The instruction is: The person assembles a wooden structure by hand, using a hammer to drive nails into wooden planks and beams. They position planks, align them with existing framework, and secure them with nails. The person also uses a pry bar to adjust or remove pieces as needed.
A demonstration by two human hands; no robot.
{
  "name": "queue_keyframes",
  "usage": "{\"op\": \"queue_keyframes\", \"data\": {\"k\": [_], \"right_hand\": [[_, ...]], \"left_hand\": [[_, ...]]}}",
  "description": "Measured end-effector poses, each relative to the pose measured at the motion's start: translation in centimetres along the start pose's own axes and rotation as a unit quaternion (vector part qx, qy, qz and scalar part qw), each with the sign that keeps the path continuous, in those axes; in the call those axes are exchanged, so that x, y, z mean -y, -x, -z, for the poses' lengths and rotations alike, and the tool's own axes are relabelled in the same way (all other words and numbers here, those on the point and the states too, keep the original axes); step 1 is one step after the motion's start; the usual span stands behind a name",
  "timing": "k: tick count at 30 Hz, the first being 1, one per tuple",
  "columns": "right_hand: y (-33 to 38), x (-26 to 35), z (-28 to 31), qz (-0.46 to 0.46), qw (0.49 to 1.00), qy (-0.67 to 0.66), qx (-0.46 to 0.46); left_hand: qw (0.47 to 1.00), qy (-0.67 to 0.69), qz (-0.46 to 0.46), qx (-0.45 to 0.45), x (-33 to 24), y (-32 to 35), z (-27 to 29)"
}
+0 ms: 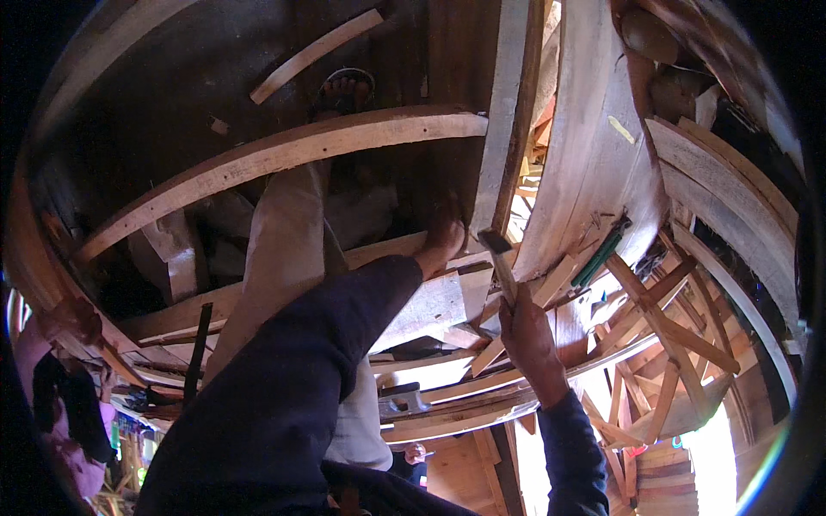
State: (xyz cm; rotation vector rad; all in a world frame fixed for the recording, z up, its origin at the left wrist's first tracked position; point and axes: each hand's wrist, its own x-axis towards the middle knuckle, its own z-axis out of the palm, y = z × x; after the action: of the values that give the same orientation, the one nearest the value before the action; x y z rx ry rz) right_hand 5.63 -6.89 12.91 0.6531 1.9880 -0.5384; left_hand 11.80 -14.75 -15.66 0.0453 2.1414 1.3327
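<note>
My right hand (531, 348) is closed around the wooden handle of a hammer (508, 273). The dark hammer head (495, 242) is raised up beside the upright plank (502, 112). My left hand (442, 239) is beside the foot of that plank, at the end of a lower timber (383, 251). Its fingers are bent together and in shadow, so what they pinch or press does not show. Beyond my left hand, a curved wooden rib (292, 152) runs across to the upright plank.
A green long-bodied tool (601, 253) lies on the right ledge near several loose nails (596, 221). Crossed wooden struts (658, 327) fill the lower right. A loose wooden strip (317, 55) lies far ahead, near my sandalled foot (347, 89). Another person's hand (73, 322) is at far left.
</note>
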Motion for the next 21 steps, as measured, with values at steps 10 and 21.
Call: {"op": "queue_keyframes", "data": {"k": [10, 21], "right_hand": [[0.2, -1.9, -1.1, 0.019, 1.0, -0.006, -0.01], [0.9, 0.9, 0.3, -0.044, 0.994, -0.103, -0.013]], "left_hand": [[0.987, 0.096, 0.087, 0.1, -0.2, -0.7, 1.4], [0.996, 0.028, 0.051, 0.066, 0.1, -0.8, 0.1]]}}
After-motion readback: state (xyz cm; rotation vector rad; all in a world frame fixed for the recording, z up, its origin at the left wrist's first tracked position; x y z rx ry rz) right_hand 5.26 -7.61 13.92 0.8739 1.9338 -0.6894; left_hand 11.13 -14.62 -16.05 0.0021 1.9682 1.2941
